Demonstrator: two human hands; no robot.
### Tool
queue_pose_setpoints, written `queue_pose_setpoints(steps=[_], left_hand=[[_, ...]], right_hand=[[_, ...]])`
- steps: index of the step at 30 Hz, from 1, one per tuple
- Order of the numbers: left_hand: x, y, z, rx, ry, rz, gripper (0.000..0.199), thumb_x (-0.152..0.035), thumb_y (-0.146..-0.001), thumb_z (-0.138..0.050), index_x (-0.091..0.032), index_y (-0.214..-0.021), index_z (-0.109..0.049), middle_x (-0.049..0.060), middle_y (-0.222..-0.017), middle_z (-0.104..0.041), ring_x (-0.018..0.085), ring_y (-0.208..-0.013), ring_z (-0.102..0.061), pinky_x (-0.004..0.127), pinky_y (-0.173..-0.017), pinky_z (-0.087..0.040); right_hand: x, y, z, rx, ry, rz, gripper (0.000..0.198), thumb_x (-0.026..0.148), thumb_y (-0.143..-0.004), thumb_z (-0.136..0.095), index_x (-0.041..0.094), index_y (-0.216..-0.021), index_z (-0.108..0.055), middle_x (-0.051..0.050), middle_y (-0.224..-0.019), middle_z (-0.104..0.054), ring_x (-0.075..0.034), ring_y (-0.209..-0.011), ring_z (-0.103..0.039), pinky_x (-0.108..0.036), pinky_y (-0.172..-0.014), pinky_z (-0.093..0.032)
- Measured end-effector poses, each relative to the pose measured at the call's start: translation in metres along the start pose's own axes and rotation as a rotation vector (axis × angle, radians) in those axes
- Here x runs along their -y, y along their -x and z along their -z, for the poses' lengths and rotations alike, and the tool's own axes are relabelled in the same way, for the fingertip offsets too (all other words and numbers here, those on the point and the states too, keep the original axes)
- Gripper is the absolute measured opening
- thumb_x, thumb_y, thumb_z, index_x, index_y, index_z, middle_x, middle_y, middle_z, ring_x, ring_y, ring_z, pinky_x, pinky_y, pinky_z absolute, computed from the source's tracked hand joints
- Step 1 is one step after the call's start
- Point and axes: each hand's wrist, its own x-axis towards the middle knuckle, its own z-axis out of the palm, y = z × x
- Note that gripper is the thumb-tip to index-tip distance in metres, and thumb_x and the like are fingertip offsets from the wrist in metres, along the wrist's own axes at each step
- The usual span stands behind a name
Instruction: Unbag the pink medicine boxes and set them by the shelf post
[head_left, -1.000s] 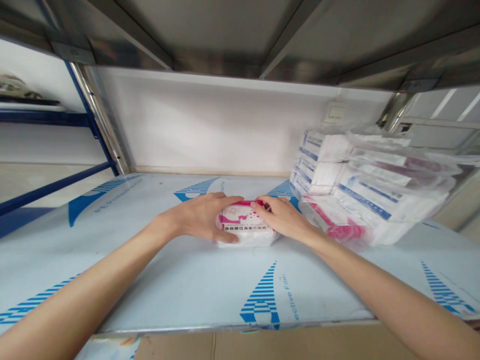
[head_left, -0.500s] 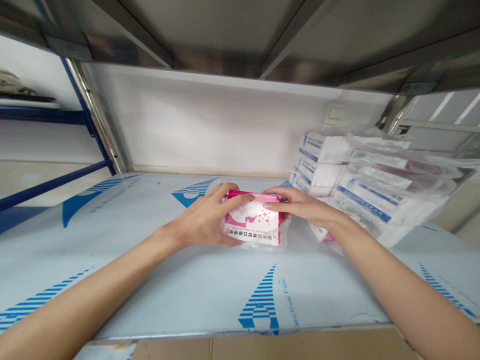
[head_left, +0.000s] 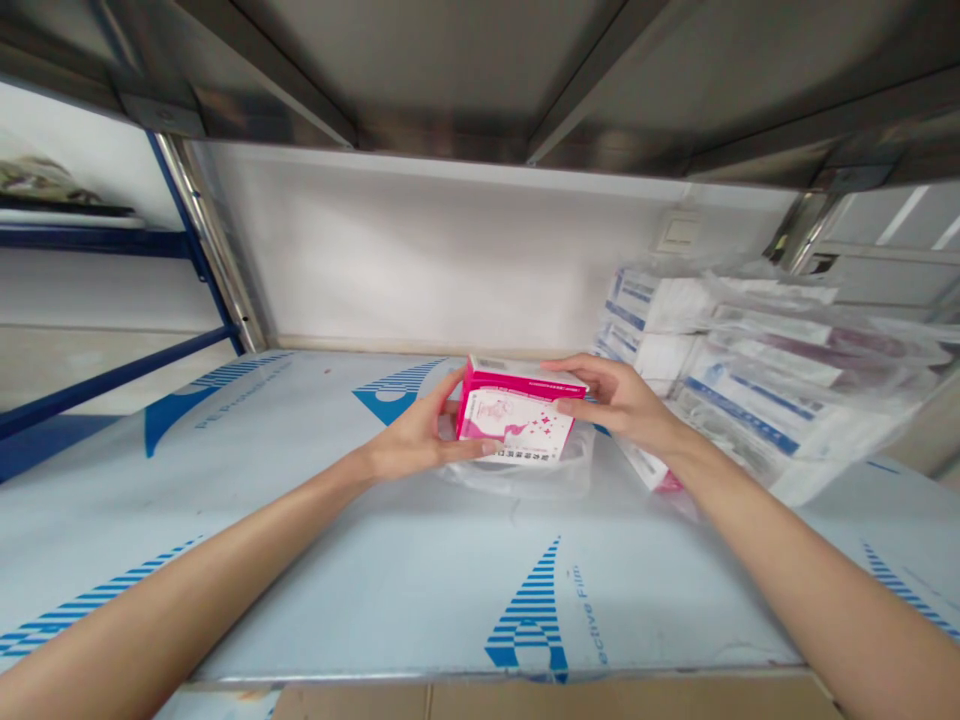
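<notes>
Two hands meet on one pink-and-white box (head_left: 519,413), which I see raised just above the shelf (head_left: 420,570) near its middle, tilted with its printed face toward the camera. Left hand (head_left: 411,437): fingers curled round the box's left end, thumb along its lower edge, grip closed on the box. Right hand (head_left: 616,397): fingers laid along the top and right end, grip likewise closed on the box. Beneath the box lies a clear plastic wrapper (head_left: 525,472), resting on the shelf; whether it touches the box I cannot tell. Just to the right stands a stack of wrapped blue-and-white packs (head_left: 757,375), close to the right wrist. Blue striped marks show on the shelf's protective film.
</notes>
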Motion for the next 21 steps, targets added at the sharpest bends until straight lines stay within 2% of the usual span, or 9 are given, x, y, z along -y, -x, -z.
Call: queue_pose_setpoints(steps=[3, 6, 8, 11, 13, 18, 21], left_hand=[[0.004, -0.001, 0.000, -0.009, -0.002, -0.013, 0.079, -0.038, -0.078, -0.077, -0.022, -0.145, -0.037, 0.016, -0.138, -0.059, 0.030, -0.125, -0.058, 0.049, -0.103, -0.048], [0.005, -0.003, 0.000, -0.021, -0.049, 0.017, 0.070, -0.041, -0.080, -0.075, -0.020, -0.140, -0.045, 0.016, -0.128, -0.065, 0.029, -0.117, -0.063, 0.049, -0.099, -0.051], [0.003, -0.004, 0.000, -0.090, -0.028, 0.011, 0.068, -0.042, -0.081, -0.074, -0.020, -0.138, -0.046, 0.015, -0.126, -0.066, 0.029, -0.115, -0.064, 0.048, -0.098, -0.051], [-0.002, -0.005, 0.001, -0.194, 0.039, -0.041, 0.068, -0.040, -0.082, -0.073, -0.021, -0.140, -0.044, 0.015, -0.130, -0.064, 0.027, -0.118, -0.063, 0.046, -0.100, -0.051], [-0.004, -0.006, 0.003, -0.214, 0.042, -0.059, 0.070, -0.039, -0.080, -0.075, -0.020, -0.141, -0.043, 0.014, -0.128, -0.066, 0.027, -0.117, -0.064, 0.045, -0.099, -0.052], [-0.007, -0.003, 0.013, -0.142, 0.046, -0.010, 0.076, -0.035, -0.075, -0.080, -0.019, -0.142, -0.047, 0.015, -0.132, -0.065, 0.028, -0.113, -0.067, 0.048, -0.097, -0.055], [-0.012, -0.001, 0.022, -0.140, 0.076, -0.029, 0.077, -0.032, -0.073, -0.082, -0.017, -0.141, -0.050, 0.014, -0.133, -0.065, 0.028, -0.116, -0.066, 0.047, -0.100, -0.053]], right_hand=[[-0.005, -0.002, 0.000, -0.142, -0.117, -0.009, 0.046, 0.039, -0.073, -0.083, 0.025, -0.114, -0.068, -0.007, -0.117, -0.073, -0.024, -0.103, -0.069, -0.040, -0.089, -0.057], [-0.010, -0.004, 0.002, -0.228, -0.163, -0.031, 0.046, 0.043, -0.075, -0.081, 0.025, -0.115, -0.068, -0.006, -0.115, -0.074, -0.025, -0.105, -0.069, -0.040, -0.089, -0.056], [-0.013, -0.005, 0.002, -0.260, -0.166, -0.038, 0.046, 0.044, -0.076, -0.080, 0.025, -0.115, -0.068, -0.006, -0.116, -0.073, -0.026, -0.107, -0.068, -0.041, -0.090, -0.056], [-0.016, -0.005, 0.001, -0.281, -0.128, -0.001, 0.048, 0.044, -0.075, -0.080, 0.025, -0.117, -0.067, -0.006, -0.118, -0.073, -0.026, -0.109, -0.068, -0.042, -0.093, -0.056], [-0.015, -0.004, -0.001, -0.277, -0.080, 0.046, 0.049, 0.044, -0.076, -0.080, 0.025, -0.119, -0.067, -0.007, -0.120, -0.072, -0.026, -0.110, -0.067, -0.042, -0.094, -0.056], [-0.002, 0.002, -0.011, -0.267, 0.060, 0.170, 0.047, 0.043, -0.076, -0.080, 0.025, -0.117, -0.068, -0.008, -0.118, -0.071, -0.026, -0.107, -0.067, -0.043, -0.096, -0.055], [0.003, 0.005, -0.014, -0.245, 0.087, 0.224, 0.049, 0.040, -0.076, -0.081, 0.025, -0.119, -0.066, -0.008, -0.120, -0.069, -0.025, -0.104, -0.068, -0.042, -0.093, -0.056]])
